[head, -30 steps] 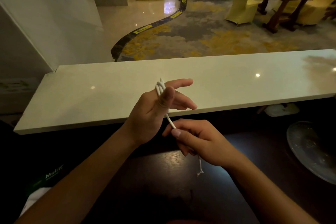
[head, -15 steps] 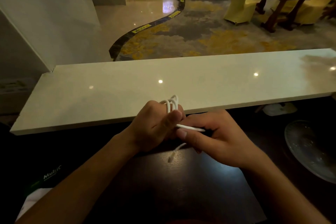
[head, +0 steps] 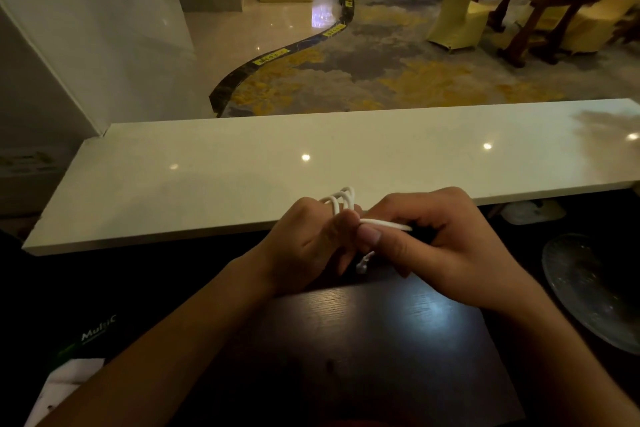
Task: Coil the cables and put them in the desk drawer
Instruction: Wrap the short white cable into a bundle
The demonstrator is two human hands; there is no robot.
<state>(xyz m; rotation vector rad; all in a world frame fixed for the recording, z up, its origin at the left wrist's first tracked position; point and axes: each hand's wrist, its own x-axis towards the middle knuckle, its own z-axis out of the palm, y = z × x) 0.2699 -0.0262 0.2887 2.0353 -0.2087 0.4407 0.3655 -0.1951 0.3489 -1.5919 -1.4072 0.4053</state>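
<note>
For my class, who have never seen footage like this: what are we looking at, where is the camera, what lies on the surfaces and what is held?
There is no machine here. A person wears a wide-angle camera on the head, looking forward and down at their own two bare hands. The left hand grips loops of a white cable; the right hand pinches a straight stretch of the same cable. One cable end hangs below the hands. They work above a dark wooden desk, behind which runs a pale stone counter. A glass dish sits on the right. No drawer is in view.
</note>
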